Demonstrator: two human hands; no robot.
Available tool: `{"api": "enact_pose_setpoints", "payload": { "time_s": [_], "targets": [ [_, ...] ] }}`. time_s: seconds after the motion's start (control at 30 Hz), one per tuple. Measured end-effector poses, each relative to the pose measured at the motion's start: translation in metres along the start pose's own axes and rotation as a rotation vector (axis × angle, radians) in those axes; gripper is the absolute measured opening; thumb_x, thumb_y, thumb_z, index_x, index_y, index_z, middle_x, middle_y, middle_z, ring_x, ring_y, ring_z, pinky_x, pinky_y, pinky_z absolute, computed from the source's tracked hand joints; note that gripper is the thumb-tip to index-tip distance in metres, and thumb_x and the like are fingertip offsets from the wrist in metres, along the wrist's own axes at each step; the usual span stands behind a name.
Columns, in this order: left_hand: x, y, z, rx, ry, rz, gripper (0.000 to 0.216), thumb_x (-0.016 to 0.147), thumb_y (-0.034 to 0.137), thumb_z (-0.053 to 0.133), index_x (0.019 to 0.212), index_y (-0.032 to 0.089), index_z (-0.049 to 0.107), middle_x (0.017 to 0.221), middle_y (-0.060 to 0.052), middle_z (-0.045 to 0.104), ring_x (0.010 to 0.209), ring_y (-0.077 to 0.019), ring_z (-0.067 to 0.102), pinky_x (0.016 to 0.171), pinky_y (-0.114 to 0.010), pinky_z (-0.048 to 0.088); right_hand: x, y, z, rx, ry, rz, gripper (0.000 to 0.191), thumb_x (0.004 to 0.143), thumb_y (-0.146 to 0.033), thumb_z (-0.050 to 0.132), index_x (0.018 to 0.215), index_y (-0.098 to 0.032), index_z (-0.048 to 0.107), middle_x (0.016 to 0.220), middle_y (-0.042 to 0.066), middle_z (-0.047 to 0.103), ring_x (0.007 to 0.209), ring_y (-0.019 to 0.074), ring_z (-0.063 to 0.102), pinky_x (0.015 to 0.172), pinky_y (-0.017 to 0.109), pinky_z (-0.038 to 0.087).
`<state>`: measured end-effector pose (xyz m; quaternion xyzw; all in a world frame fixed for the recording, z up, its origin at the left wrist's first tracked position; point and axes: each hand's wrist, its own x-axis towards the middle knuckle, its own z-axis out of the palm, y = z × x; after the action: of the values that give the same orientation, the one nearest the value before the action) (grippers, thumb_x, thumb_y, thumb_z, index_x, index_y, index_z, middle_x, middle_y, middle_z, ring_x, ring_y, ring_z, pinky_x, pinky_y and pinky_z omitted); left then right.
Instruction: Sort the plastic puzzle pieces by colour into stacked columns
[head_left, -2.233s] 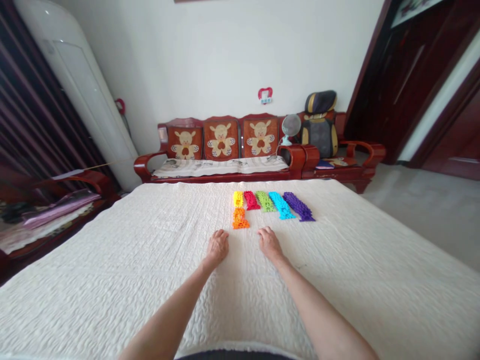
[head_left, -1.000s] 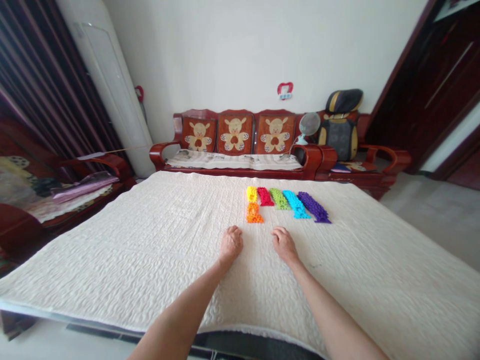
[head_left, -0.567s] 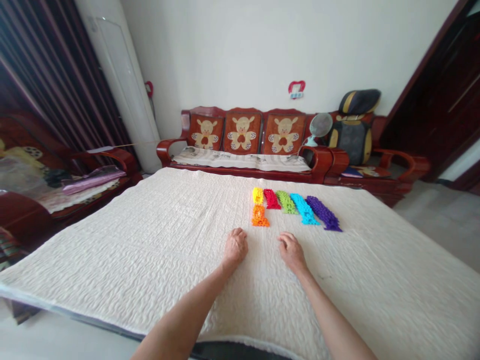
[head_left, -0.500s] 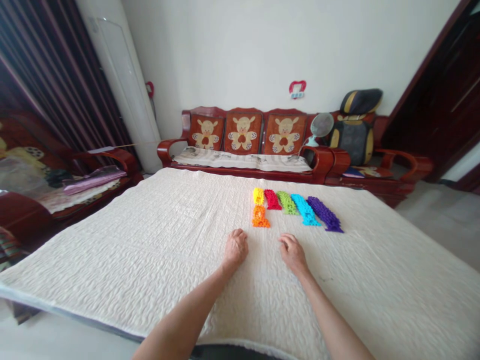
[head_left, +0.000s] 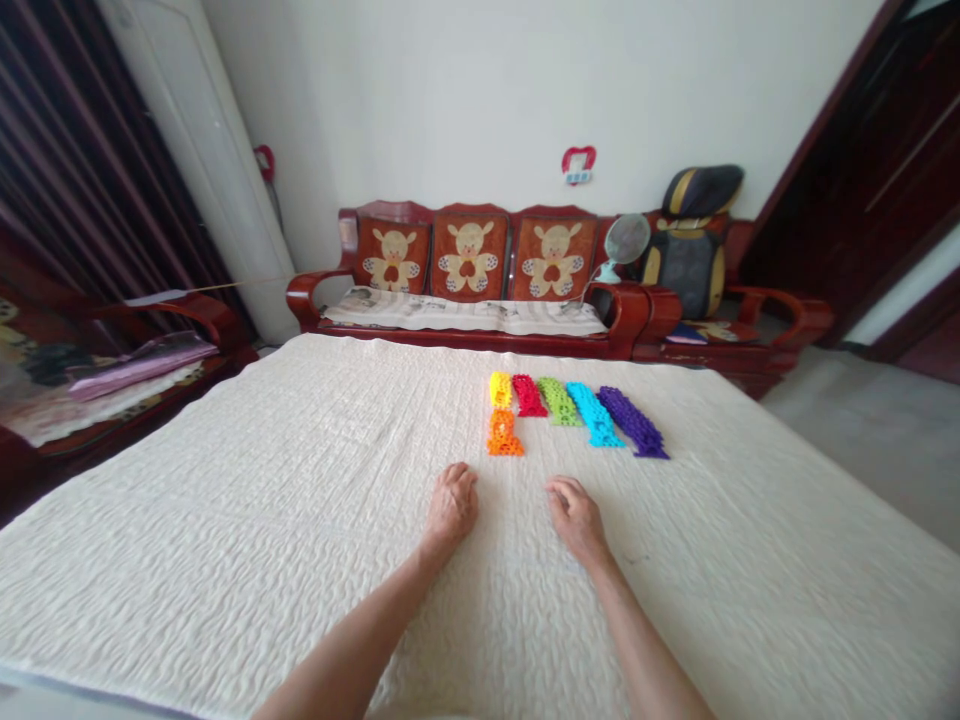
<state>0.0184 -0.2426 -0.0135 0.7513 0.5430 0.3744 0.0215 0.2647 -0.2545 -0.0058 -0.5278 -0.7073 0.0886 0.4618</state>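
My left hand (head_left: 451,504) rests palm down on a cream quilted cover (head_left: 262,500), fingers curled under, holding nothing. My right hand (head_left: 576,517) lies the same way a little to its right, also with nothing in it. Just beyond them is a row of perforated coloured pieces: an orange piece (head_left: 504,435) nearest my left hand, then a yellow piece (head_left: 500,389), a red piece (head_left: 528,396), a green piece (head_left: 559,401), a blue piece (head_left: 594,414) and a purple piece (head_left: 634,422). Neither hand touches them.
A red wooden bench (head_left: 480,290) with bear cushions stands behind the cover. A small fan (head_left: 624,240) and a massage cushion (head_left: 686,250) sit at its right end. A tall white air conditioner (head_left: 202,150) and another wooden seat (head_left: 112,380) are at the left.
My hands have stayed in place on the cover. Only the view has shifted slightly, swinging left and then back a little.
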Motion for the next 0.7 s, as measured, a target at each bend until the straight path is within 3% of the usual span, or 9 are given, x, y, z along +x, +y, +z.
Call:
{"api": "enact_pose_setpoints", "payload": {
  "time_s": [0.3, 0.7],
  "targets": [
    [-0.002, -0.008, 0.004, 0.004, 0.049, 0.100, 0.026, 0.081, 0.007, 0.040, 0.094, 0.017, 0.061, 0.105, -0.012, 0.062, 0.104, -0.0232, 0.057, 0.090, -0.041, 0.050, -0.011, -0.011, -0.008, 0.010, 0.013, 0.013, 0.023, 0.077, -0.010, 0.045, 0.085, -0.021, 0.064, 0.092, 0.007, 0.068, 0.092, 0.0182, 0.064, 0.085, 0.031, 0.051],
    [-0.003, -0.010, 0.003, 0.025, 0.025, 0.115, 0.025, 0.084, 0.012, 0.040, 0.097, 0.018, 0.060, 0.108, -0.011, 0.062, 0.106, -0.0240, 0.057, 0.093, -0.042, 0.049, -0.016, -0.020, -0.011, 0.038, -0.010, 0.048, 0.023, 0.077, -0.007, 0.047, 0.087, -0.019, 0.064, 0.094, 0.007, 0.067, 0.095, 0.0172, 0.062, 0.088, 0.030, 0.048]
  ]
}}
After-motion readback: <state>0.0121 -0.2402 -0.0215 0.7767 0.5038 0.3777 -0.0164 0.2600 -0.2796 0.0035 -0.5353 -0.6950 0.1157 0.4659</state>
